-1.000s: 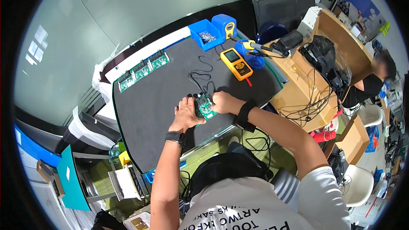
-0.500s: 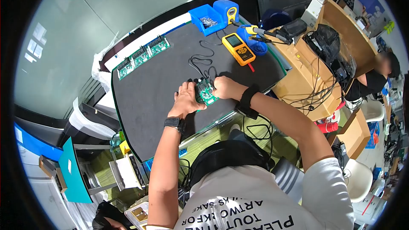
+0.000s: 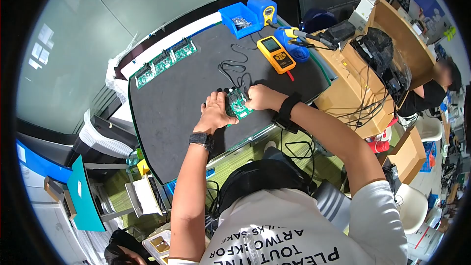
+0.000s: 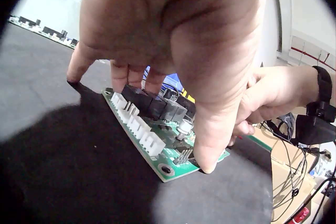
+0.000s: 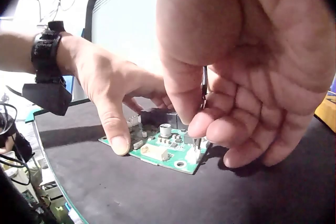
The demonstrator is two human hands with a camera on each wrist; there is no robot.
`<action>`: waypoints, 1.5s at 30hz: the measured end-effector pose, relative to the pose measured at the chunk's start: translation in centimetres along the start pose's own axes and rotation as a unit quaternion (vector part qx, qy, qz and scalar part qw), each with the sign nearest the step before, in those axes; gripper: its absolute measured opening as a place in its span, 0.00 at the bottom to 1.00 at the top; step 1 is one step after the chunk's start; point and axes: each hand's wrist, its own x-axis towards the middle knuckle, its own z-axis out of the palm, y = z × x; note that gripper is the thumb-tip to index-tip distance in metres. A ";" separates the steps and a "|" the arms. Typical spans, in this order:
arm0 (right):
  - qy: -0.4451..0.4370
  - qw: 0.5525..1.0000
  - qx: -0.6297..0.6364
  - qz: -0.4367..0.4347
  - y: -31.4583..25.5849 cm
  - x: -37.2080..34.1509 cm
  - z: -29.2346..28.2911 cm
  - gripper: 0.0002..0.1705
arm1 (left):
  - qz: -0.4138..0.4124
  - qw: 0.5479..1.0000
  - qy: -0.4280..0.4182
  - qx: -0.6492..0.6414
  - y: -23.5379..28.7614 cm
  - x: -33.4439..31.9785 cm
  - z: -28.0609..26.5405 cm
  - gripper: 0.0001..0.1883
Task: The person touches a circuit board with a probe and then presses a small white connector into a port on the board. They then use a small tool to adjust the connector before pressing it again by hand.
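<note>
A green circuit board (image 3: pixel 240 110) lies on the dark mat between the two hands. The left hand (image 3: pixel 213 113) grips it, with the thumb at the near edge of the board (image 5: pixel 168 164) and the other fingers by its black parts. Between thumb and fingertips, the right hand (image 5: pixel 247 71) pinches a thin dark probe (image 5: pixel 204 85). Its metal tip touches or stands just over a corner of the board; exact contact cannot be told. White connectors (image 4: pixel 137 127) line one side of the board in the left wrist view.
A yellow handheld meter (image 3: pixel 275 54) with a black cable (image 3: pixel 229 70) lies beyond the right hand. Farther back are a blue parts bin (image 3: pixel 246 31) and a blue soldering station (image 3: pixel 261 9). Green boards (image 3: pixel 164 64) lie at back left; a cardboard box (image 3: pixel 343 99) stands right.
The head view has shifted, so the mat and hands appear higher than a second ago. Both hands stay at the board, with the right hand's pose only slightly different.
</note>
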 end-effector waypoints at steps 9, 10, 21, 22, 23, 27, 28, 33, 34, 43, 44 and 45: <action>-0.010 1.000 0.000 0.011 -0.3 0.1 -0.2 0.20 | -0.020 0.999 -0.032 -0.006 0.2 0.1 -0.3 0.52; -0.019 1.000 -0.005 0.014 -0.3 0.1 -0.3 0.20 | -0.019 0.999 -0.028 -0.005 0.2 0.1 -0.3 0.52; -0.017 0.999 -0.031 0.015 -0.1 0.3 -0.2 0.22 | -0.018 0.999 -0.027 -0.003 0.2 0.1 -0.3 0.52; -0.017 0.999 -0.031 0.012 -0.1 0.3 -0.2 0.22 | -0.017 0.999 -0.027 -0.005 0.2 0.1 -0.3 0.52; -0.017 0.999 -0.031 0.012 -0.2 0.3 -0.2 0.22 | -0.017 0.999 -0.027 -0.006 0.2 0.1 -0.3 0.52; -0.030 0.998 -0.029 0.046 -0.1 0.6 -0.1 0.22 | -0.015 1.000 -0.025 -0.008 0.1 0.0 -0.2 0.52; -0.033 0.998 -0.028 0.051 -0.1 0.6 0.0 0.22 | -0.015 1.000 -0.024 -0.008 0.1 0.0 -0.2 0.52; -0.038 0.998 -0.017 0.051 -0.1 0.7 -0.1 0.22 | -0.012 1.000 -0.026 -0.010 0.1 0.1 -0.3 0.52; -0.043 0.998 -0.013 0.052 -0.2 0.7 -0.1 0.22 | -0.014 1.000 -0.027 -0.009 0.2 0.1 -0.3 0.52; -0.020 0.999 0.025 0.013 0.5 0.7 -0.2 0.19 | -0.013 1.000 -0.024 -0.005 0.1 0.2 -0.1 0.52; -0.019 0.999 0.025 0.013 0.7 0.7 -0.2 0.19 | -0.013 1.000 -0.023 -0.004 0.0 0.2 -0.1 0.52; -0.031 0.998 0.052 0.023 0.7 0.6 -0.3 0.19 | -0.013 1.000 -0.023 -0.003 0.0 0.2 -0.1 0.52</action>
